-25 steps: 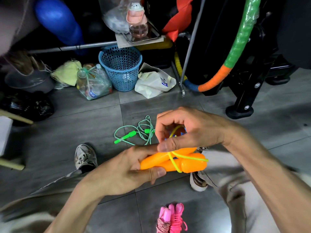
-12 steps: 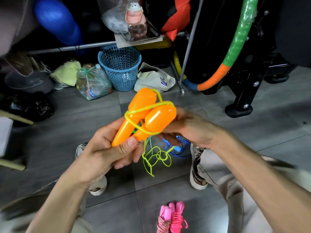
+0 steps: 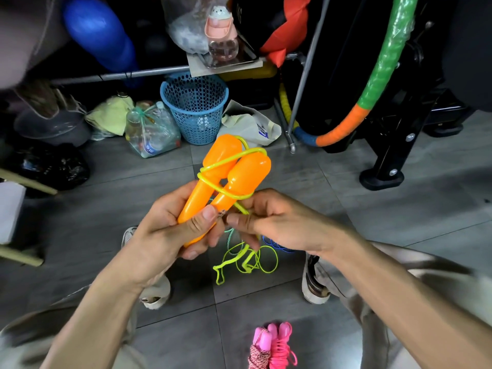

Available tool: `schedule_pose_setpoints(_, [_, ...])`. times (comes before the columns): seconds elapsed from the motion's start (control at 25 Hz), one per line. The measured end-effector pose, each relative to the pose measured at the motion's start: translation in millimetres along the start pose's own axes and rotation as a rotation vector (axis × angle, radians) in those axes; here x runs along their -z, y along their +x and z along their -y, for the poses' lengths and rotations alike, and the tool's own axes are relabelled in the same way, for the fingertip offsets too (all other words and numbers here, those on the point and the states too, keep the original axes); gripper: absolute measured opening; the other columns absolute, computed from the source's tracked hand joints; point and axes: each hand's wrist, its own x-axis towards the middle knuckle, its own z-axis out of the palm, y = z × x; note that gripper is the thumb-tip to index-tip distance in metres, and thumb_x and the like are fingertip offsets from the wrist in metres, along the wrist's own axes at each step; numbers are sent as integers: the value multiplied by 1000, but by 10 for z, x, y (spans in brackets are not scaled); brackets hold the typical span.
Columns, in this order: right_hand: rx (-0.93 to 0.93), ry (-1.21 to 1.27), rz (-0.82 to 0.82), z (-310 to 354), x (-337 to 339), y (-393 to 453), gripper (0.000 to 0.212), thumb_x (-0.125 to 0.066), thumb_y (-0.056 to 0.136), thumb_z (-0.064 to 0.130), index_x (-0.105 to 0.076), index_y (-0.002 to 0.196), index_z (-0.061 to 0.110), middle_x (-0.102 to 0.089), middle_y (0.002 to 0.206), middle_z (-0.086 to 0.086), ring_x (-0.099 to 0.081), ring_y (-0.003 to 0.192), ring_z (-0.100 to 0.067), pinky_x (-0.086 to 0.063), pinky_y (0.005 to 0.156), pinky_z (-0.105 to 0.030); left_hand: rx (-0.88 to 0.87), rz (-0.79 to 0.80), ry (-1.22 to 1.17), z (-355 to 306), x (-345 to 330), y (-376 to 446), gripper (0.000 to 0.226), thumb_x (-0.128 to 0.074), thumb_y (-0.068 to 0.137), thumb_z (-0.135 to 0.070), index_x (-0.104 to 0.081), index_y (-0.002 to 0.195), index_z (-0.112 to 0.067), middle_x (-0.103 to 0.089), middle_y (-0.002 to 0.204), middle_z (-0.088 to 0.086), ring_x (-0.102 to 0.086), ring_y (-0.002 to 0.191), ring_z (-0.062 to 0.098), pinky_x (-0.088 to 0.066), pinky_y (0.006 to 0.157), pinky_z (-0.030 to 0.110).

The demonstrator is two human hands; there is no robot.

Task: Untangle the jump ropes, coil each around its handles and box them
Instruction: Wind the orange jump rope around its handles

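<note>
My left hand (image 3: 175,230) grips the lower ends of two orange jump-rope handles (image 3: 234,171), held side by side and pointing up and away. A yellow-green rope (image 3: 246,259) crosses the handles in a few turns, and its loose loops hang below my hands. My right hand (image 3: 277,222) pinches that rope just beside the handles' lower part. A coiled pink jump rope (image 3: 274,347) lies on the floor near the bottom edge. A blue rope (image 3: 274,245) and a bit of green rope (image 3: 229,235) show on the floor behind my hands, mostly hidden.
A blue mesh basket (image 3: 194,107) stands ahead on the grey tiled floor, with plastic bags (image 3: 149,129) left of it. A padded hoop (image 3: 372,97) and a black equipment stand (image 3: 391,155) are at the right. My shoes (image 3: 315,283) flank the hanging rope.
The handles were raised from horizontal to pointing upward, gripped by my left hand. My right hand came off the handles' top and moved to the rope below them.
</note>
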Motion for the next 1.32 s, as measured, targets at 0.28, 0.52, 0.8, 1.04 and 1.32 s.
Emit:
schedule_pose_setpoints(0.28, [1,101,-220,47,53,0,21,-47,102,18,-66,106,9,-58,66,3,-40,55,-5,-36,53,-18,45,-231,275,49,-2,53,19,-58,93,-30,-55,84,-14,-56,61,6,-39,42,13,-33,42,21])
schedule_pose_setpoints(0.52, [-70,-77,-272,144,-81,104,17,-56,95,25,-68,104,18,-59,67,15,-50,58,-4,-39,62,-21,-42,-523,986,125,-154,65,18,-48,92,-37,-55,95,-20,-62,64,1,-59,61,33,-46,55,39])
schedule_pose_setpoints(0.8, [-449,333,-570,56,-189,91,63,-65,64,75,-61,87,17,-58,69,2,-34,40,-5,-25,40,-20,-113,-458,1510,380,-513,149,33,-61,76,-6,-57,109,-9,-59,67,8,-60,48,32,-40,37,30])
schedule_pose_setpoints(1.04, [-278,242,-500,6,-169,143,43,-64,77,58,-69,76,16,-68,70,-9,-63,63,-11,-52,70,-38,466,-255,249,207,-371,178,16,-78,74,-16,-63,81,-16,-58,55,2,-52,46,17,-33,38,21])
schedule_pose_setpoints(1.32, [-54,294,-199,123,-9,113,67,-59,74,59,-64,102,-1,-50,62,-12,-43,53,-15,-28,48,-25,378,49,-368,108,-211,24,47,-67,80,-55,-66,89,-8,-44,50,9,-29,38,11,-19,38,17])
